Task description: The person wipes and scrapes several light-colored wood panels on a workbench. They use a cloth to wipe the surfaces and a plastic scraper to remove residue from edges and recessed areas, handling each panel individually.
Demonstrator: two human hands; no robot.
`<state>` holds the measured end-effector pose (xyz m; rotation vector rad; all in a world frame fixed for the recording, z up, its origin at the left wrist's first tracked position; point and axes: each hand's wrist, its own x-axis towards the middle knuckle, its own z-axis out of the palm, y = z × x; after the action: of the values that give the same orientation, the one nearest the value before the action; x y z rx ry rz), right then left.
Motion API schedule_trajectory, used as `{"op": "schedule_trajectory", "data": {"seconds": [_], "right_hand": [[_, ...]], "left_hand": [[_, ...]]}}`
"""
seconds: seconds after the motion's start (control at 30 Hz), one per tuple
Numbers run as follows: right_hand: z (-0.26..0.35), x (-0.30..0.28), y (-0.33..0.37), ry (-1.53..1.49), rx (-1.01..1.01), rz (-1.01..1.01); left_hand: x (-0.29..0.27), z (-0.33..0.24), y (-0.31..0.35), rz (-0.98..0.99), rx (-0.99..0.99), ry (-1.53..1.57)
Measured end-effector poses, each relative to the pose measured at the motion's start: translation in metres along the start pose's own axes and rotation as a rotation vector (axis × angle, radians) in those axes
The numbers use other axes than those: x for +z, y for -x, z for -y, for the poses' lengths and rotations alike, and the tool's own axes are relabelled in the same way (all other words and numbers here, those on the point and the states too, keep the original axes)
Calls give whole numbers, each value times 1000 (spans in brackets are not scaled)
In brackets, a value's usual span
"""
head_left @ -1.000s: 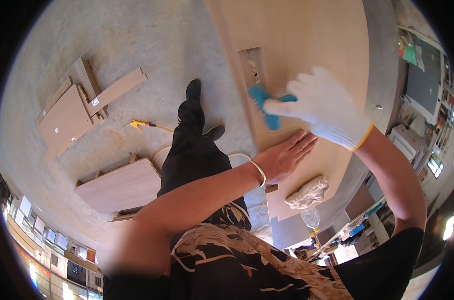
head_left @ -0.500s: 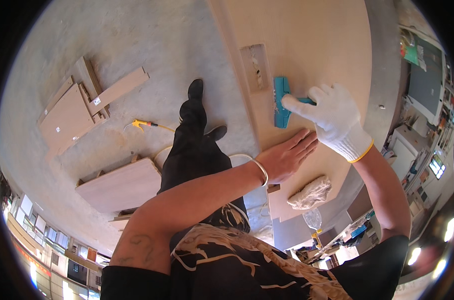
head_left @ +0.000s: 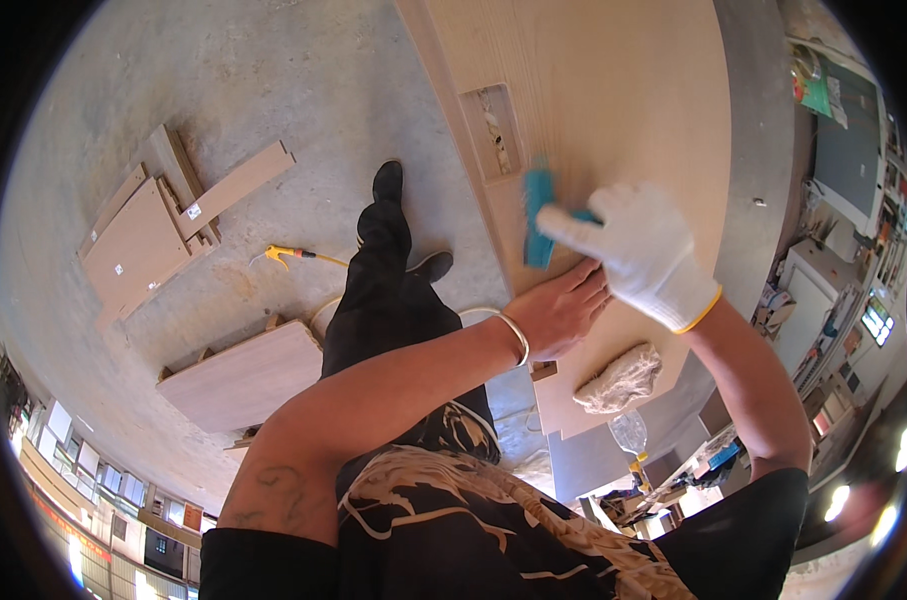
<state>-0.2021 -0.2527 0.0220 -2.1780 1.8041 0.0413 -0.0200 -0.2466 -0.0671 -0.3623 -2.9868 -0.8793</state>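
Teal tool: one flat block [head_left: 538,218] is held against the wooden panel [head_left: 613,110], just below the rectangular cutout [head_left: 492,131].
Right hand: one, in a white glove [head_left: 645,252], is closed around the block's right side; the block sticks out to the left of the fingers.
Left hand: one, bare [head_left: 558,312], is laid open and flat on the panel, just below the block and touching the gloved hand; a metal bangle [head_left: 516,337] is worn at the wrist.
Panel: one large pale sheet, with one cutout near its left edge.
Rag: one crumpled cloth [head_left: 620,381] is seen on the panel's lower end, near the right forearm.
Legs: two shoes, one [head_left: 387,182] well forward on the concrete floor [head_left: 173,80].
Offcuts: one stack of boards [head_left: 163,215] lies at the left; one larger board [head_left: 243,375] lies nearer.
Yellow tool: one [head_left: 285,254] lies on the floor between them.
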Motion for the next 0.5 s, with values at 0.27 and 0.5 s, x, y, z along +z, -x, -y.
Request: {"op": "schedule_trajectory", "data": {"seconds": [0.27,0.5], "right_hand": [[-2,-10,-7,-32,90,67],[-17,-6,-8,-23,-14,52]], "left_hand": [[0,1,0,-149,-21,-55],[-5,2,-1,-116,-23,-62]]}}
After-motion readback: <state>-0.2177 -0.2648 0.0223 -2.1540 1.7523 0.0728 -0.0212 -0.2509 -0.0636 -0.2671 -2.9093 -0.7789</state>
